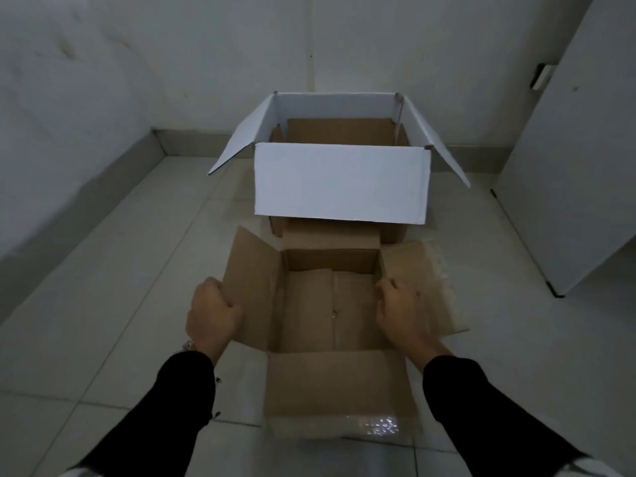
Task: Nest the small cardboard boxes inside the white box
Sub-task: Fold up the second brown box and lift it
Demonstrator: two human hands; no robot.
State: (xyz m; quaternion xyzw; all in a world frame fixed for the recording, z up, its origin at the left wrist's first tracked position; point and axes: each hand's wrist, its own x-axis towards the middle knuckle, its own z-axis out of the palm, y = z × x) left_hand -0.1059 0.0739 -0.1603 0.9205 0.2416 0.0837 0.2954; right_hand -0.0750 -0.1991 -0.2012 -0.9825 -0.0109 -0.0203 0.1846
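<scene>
A small brown cardboard box [309,311] stands open on the floor in front of me, all its flaps spread outward. My left hand [211,313] is closed on the edge of its left flap. My right hand [399,309] grips the box's right wall where the right flap folds out. Just beyond it stands the larger white box [340,182], open, with its near flap hanging down toward me and brown inner walls showing inside. The small box's far flap lies against the white box's base.
Pale floor tiles [113,270] surround both boxes. White walls meet in a corner behind the white box. A white door or panel [568,187] leans at the right, its lower corner near the boxes.
</scene>
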